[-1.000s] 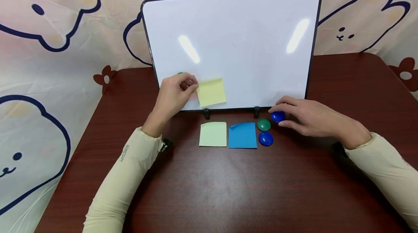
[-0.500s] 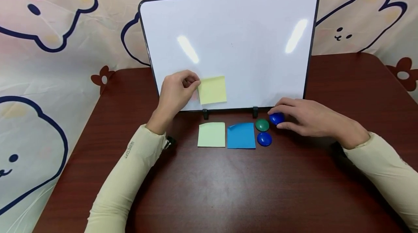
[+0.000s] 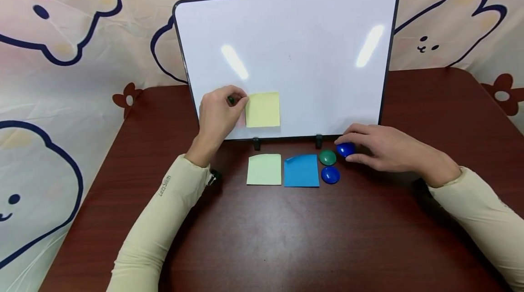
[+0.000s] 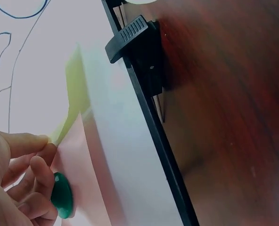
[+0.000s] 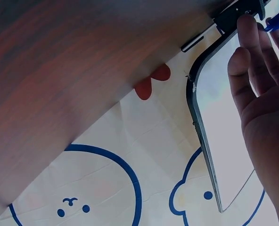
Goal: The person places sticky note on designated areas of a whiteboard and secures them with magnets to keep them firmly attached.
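Observation:
My left hand (image 3: 219, 112) pinches the left edge of a yellow sticky note (image 3: 263, 110) at the lower left of the whiteboard (image 3: 311, 55). Behind that hand, a pink sticky note (image 4: 76, 162) lies on the board with a round green magnet (image 4: 62, 195) on it, as the left wrist view shows. Over at the right, my right hand (image 3: 380, 148) holds a round blue magnet (image 3: 345, 149) at the tabletop between thumb and fingers. Beside it lie a green magnet (image 3: 327, 157) and another blue magnet (image 3: 330, 174).
A pale green sticky note (image 3: 264, 170) and a blue sticky note (image 3: 301, 171) lie side by side on the dark wooden table (image 3: 262, 237). Black clips (image 3: 256, 143) support the board's bottom edge. A printed cloth (image 3: 94, 64) hangs behind.
My left hand has moved slightly up the board with the yellow note, which now sits straighter and a little higher. The right hand stays at the blue magnet.

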### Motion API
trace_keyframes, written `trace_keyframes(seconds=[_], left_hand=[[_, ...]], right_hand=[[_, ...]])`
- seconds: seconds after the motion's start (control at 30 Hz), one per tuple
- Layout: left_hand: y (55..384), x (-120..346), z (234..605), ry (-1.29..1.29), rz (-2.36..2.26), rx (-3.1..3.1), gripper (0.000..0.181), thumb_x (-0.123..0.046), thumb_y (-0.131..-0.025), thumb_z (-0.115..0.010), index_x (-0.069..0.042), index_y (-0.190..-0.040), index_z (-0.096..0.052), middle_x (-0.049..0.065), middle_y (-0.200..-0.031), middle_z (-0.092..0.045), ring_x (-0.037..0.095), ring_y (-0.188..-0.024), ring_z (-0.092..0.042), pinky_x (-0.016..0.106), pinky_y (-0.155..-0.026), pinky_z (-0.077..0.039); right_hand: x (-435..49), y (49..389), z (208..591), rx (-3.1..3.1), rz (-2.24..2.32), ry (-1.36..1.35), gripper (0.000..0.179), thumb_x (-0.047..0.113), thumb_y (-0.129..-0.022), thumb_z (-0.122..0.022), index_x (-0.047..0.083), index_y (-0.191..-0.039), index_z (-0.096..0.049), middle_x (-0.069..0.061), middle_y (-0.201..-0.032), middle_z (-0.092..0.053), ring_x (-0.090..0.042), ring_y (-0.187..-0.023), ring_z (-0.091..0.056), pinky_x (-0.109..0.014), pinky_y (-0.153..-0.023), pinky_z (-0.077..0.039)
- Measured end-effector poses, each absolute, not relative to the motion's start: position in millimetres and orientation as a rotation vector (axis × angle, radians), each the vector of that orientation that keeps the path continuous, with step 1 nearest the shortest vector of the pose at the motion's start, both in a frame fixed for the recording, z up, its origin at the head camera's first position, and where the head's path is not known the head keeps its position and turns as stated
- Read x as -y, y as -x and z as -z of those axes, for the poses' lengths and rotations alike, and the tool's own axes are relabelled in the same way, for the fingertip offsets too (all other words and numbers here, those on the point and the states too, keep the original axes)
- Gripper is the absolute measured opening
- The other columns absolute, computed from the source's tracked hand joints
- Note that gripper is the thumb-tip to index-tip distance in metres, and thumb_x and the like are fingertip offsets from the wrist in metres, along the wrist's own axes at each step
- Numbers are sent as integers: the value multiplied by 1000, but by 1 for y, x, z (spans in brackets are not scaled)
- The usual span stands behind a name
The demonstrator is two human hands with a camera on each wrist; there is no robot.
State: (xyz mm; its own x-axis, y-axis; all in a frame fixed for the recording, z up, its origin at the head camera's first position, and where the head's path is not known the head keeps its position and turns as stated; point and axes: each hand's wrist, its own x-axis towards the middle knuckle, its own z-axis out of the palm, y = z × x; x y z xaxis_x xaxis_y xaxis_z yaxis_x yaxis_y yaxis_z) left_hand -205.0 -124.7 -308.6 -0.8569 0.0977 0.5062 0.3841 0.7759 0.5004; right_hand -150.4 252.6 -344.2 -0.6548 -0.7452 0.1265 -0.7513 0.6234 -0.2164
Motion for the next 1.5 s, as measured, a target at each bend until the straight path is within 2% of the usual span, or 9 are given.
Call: trace_keyframes(seconds=[0.37, 0.6, 1.5], left_hand=[[206, 123, 311, 329, 851, 2485, 12, -18, -92, -71, -8, -94, -77, 9, -86, -76, 21, -68, -63, 34, -64, -49], [207, 123, 312, 330, 869, 2472, 13, -19, -92, -71, -8, -92, -78, 9, -83, -75, 21, -67, -64, 33, -63, -49], [206, 123, 312, 314, 858, 2492, 14, -20, -91, -72, -8, -94, -78, 9, -87, -76, 21, -72, -66, 36, -66, -52]], right_hand=[[-249, 151, 346, 2812, -382, -1276, 41, 33, -88, -75, 24, -127, -65, 10, -117, -61, -1, -93, -57, -30, -80, -57], [-249, 150, 345, 2796, -354, -1288, 41, 32, -88, -75, 22, -127, -65, 7, -118, -62, -5, -94, -59, -34, -80, -58], [-247, 153, 344, 2724, -346, -1272, 43, 29, -87, -77, 20, -128, -65, 4, -119, -63, -7, -92, -60, -34, -78, -58]])
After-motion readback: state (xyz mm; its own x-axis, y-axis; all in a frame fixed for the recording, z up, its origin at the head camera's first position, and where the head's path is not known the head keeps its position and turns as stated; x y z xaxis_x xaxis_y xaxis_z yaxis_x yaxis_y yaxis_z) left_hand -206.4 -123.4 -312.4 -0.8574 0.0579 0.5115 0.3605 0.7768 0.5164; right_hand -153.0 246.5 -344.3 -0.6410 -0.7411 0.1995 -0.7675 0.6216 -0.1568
